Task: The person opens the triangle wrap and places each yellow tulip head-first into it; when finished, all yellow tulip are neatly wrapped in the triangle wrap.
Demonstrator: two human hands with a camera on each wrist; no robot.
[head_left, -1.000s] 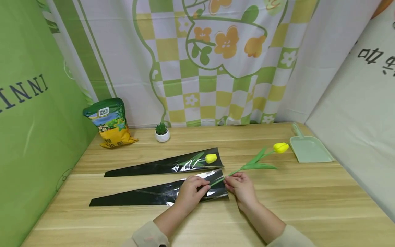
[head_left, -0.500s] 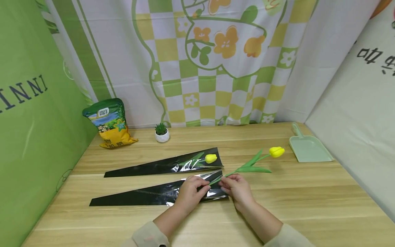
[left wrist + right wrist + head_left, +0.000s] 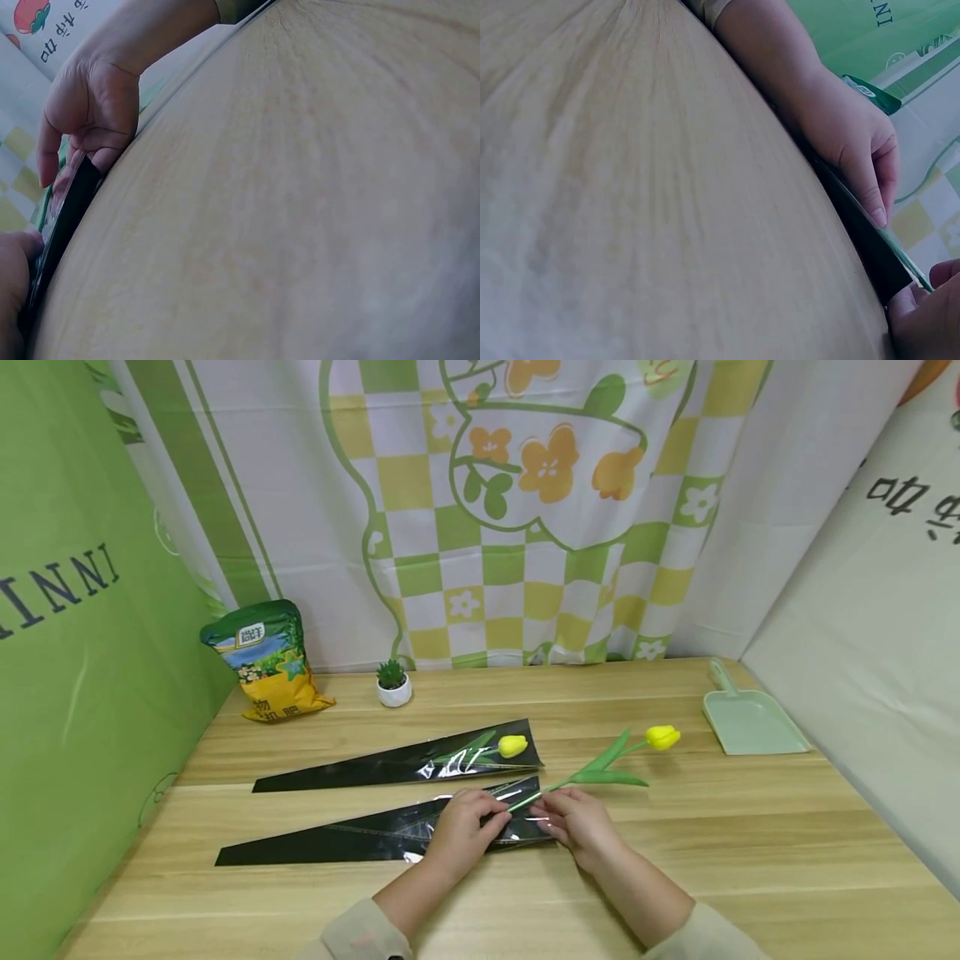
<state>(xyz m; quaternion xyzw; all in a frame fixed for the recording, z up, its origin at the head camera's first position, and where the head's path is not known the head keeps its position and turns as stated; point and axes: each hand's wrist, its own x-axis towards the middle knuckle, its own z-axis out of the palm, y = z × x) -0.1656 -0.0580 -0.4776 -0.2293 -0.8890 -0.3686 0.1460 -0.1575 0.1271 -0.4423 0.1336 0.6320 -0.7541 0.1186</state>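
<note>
In the head view a yellow tulip (image 3: pixel 663 737) with green leaves lies slantwise, its bloom toward the right and its stem over the mouth of the nearer black flower sleeve (image 3: pixel 322 843). My left hand (image 3: pixel 465 822) rests on this sleeve and pinches the lower stem between thumb and fingers. At the sleeve's right end, my right hand (image 3: pixel 581 827) holds the film edge, its fingertips close beside the stem. The left wrist view shows the right hand (image 3: pixel 94 112) with its fingers at the black corner. How far the stem lies under the film is hard to see.
A second black sleeve (image 3: pixel 397 760) with a tulip inside lies behind the first. Farther back stand a small potted succulent (image 3: pixel 394 687) and a bag (image 3: pixel 270 660) printed with plants. A pale green dustpan (image 3: pixel 753 722) lies at the right of the wooden table (image 3: pixel 750 852).
The tulip has slid left and toward me over the sleeve's mouth. My right hand shifted left, then slightly back right; my left hand has stayed in place.
</note>
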